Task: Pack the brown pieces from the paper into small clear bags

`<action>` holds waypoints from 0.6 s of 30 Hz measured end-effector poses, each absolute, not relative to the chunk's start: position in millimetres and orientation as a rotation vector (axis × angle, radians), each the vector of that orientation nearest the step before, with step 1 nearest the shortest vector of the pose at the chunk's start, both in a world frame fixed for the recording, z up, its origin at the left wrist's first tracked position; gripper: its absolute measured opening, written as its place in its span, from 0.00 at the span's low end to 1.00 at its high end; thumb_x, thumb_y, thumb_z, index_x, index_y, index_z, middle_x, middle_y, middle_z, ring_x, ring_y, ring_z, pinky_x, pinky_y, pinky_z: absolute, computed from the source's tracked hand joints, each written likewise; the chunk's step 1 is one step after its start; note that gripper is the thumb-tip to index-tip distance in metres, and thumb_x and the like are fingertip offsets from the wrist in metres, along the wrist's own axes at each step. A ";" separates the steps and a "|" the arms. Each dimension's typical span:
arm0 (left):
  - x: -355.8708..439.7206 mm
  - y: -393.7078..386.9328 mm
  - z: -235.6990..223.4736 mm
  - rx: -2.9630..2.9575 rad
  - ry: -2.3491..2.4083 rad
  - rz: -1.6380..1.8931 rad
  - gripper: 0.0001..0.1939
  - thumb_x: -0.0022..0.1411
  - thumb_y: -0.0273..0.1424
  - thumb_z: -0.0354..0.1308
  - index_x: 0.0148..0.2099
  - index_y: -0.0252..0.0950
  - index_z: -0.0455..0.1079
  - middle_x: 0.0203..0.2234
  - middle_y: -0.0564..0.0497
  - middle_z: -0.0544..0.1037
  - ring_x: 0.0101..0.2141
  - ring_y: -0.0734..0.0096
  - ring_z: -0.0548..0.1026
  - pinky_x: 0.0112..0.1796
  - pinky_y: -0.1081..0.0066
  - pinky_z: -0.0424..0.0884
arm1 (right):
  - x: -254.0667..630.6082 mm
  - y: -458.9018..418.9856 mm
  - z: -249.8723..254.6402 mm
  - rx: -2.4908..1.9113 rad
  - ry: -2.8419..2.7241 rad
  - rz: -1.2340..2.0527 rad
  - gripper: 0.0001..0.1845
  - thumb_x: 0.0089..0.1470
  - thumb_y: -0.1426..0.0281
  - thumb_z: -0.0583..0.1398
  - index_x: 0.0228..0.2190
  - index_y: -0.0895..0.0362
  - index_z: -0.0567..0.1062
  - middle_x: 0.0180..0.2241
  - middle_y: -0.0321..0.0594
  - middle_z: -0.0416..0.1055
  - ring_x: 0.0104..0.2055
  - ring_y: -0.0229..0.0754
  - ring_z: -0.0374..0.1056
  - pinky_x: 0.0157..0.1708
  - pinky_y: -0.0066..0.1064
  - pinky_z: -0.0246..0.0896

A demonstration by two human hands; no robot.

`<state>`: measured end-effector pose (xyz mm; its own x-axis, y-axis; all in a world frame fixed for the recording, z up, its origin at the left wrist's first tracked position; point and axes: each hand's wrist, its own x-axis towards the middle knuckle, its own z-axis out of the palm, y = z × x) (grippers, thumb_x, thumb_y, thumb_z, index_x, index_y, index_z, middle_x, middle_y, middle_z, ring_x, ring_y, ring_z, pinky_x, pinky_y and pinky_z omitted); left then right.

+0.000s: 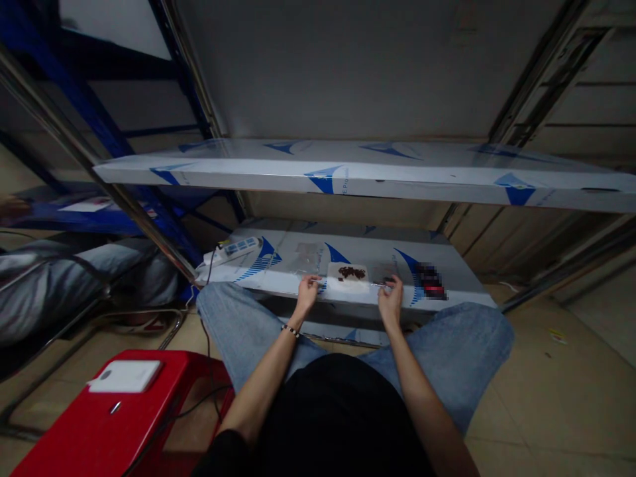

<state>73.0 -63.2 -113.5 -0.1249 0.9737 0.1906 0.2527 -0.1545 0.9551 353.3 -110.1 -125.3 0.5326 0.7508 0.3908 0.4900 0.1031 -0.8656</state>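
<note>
On the lower shelf (pixel 278 281), where are the dark crumbs (pixel 352 272)?

On a white pad (pixel 348 286), between the left hand (pixel 308 293) and right hand (pixel 390 301), the left slightly nearer.

And the fingers (pixel 314 281)?

Half-curled on both hands; I cannot tell whether they hold anything.

Your view is dim and soft, with no light source in sight. Above the lower steel shelf (pixel 278 278), the plastic film (pixel 348 173) on the next shelf catches a pale band of glare, while the space beneath that film falls into shadow. Left of the lower shelf, the steel uprights (pixel 94 162) bow toward the frame edge and the picture turns murky. To its right, one spot (pixel 430 281) is blocked out in coarse pixels.
</note>
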 end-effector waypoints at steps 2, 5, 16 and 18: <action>56.5 -42.5 -110.1 1.663 1.574 1.272 0.12 0.56 0.24 0.52 0.38 0.33 0.77 0.45 0.40 0.76 0.49 0.58 0.75 0.54 0.57 0.70 | 332.8 -120.6 -129.6 -1.529 -1.146 0.337 0.34 0.52 0.68 0.56 0.61 0.60 0.63 0.47 0.52 0.69 0.34 0.46 0.70 0.43 0.42 0.69; 32.6 -15.9 -104.3 1.907 1.729 1.055 0.15 0.55 0.23 0.53 0.41 0.33 0.79 0.55 0.38 0.72 0.59 0.51 0.68 0.62 0.55 0.61 | 306.5 -130.2 -132.0 -1.456 -1.251 0.438 0.32 0.51 0.69 0.56 0.59 0.58 0.65 0.45 0.48 0.69 0.34 0.45 0.68 0.44 0.41 0.68; 9.8 -11.9 -124.0 2.142 1.762 0.564 0.34 0.58 0.27 0.53 0.67 0.28 0.63 0.68 0.33 0.59 0.68 0.46 0.56 0.65 0.51 0.50 | 293.8 -137.1 -118.5 -1.268 -1.310 0.745 0.24 0.52 0.70 0.53 0.52 0.55 0.66 0.33 0.34 0.69 0.25 0.39 0.68 0.30 0.31 0.64; 9.2 -14.6 -117.3 2.092 1.789 0.726 0.33 0.58 0.27 0.52 0.67 0.29 0.63 0.67 0.35 0.62 0.68 0.48 0.56 0.66 0.52 0.48 | 293.4 -138.6 -115.6 -1.256 -1.311 0.755 0.22 0.52 0.69 0.53 0.50 0.55 0.68 0.31 0.34 0.69 0.24 0.38 0.67 0.28 0.30 0.63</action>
